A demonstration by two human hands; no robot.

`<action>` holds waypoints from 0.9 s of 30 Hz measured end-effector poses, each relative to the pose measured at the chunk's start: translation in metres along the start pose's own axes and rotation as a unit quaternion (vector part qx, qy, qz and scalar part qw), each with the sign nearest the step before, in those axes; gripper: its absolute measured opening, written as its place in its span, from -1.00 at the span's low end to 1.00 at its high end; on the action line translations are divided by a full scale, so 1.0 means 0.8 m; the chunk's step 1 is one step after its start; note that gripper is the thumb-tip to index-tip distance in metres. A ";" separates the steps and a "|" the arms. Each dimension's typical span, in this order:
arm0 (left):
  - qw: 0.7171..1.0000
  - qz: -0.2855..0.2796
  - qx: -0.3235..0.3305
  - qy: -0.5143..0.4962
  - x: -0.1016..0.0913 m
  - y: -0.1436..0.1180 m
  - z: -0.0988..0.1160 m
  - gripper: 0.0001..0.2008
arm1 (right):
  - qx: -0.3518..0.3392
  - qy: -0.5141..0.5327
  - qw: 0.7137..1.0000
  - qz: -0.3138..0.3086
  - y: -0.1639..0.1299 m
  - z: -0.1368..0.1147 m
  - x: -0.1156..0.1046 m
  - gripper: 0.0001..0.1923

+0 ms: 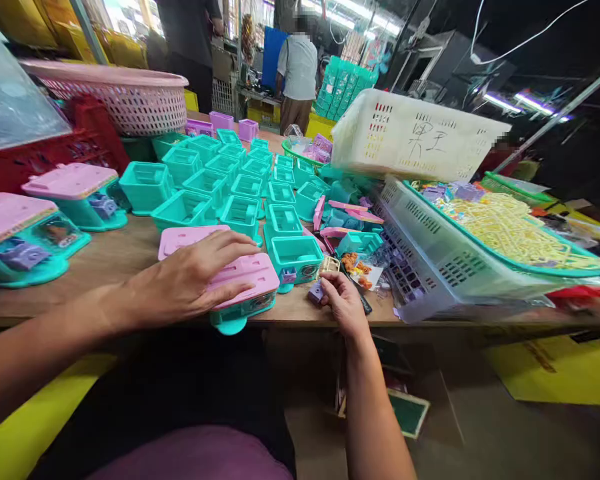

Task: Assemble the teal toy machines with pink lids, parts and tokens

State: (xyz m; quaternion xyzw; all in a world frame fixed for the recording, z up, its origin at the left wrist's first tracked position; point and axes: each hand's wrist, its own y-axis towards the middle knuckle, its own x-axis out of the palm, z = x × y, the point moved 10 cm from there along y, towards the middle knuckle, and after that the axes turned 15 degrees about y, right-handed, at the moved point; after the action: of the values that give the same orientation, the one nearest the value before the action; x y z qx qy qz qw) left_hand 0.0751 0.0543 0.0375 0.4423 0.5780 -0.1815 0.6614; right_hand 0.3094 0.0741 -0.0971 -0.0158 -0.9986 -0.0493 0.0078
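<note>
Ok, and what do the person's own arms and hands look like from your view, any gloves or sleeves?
The left hand and right hand are both bare: no gloves, and no ring, watch or wristband that I can see. No sleeves show on either forearm up to where they leave the picture. Lower down, black cloth and purple cloth show.

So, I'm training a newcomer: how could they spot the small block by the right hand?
Find the white crate with handwriting. Below and left of it in view is the right hand. The small block at its fingertips is purple, unlike the pale yellow piece just beyond.
</note>
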 end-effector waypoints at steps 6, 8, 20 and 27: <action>1.000 0.025 -0.003 0.009 0.025 -0.026 -0.011 -0.56 | -0.126 -0.257 0.955 0.073 -0.002 -0.044 -0.012 -0.72; 1.000 0.025 0.005 0.011 0.027 -0.023 -0.008 -0.57 | -0.126 -0.301 0.938 0.116 -0.013 -0.052 -0.013 -0.67; 0.999 0.033 0.024 0.018 0.031 -0.010 0.004 -0.57 | -0.014 -0.504 0.862 0.048 -0.036 -0.046 0.002 -0.68; 0.994 0.100 0.037 0.036 0.028 -0.012 -0.028 -0.45 | 0.041 -0.474 0.878 0.052 -0.047 -0.048 -0.006 -0.73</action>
State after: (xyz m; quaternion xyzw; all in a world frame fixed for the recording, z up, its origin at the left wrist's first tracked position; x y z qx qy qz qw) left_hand 0.0602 0.0724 0.0146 0.5282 0.5475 -0.1196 0.6379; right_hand 0.3138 0.0330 -0.0630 -0.0884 -0.8816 0.0054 -0.4636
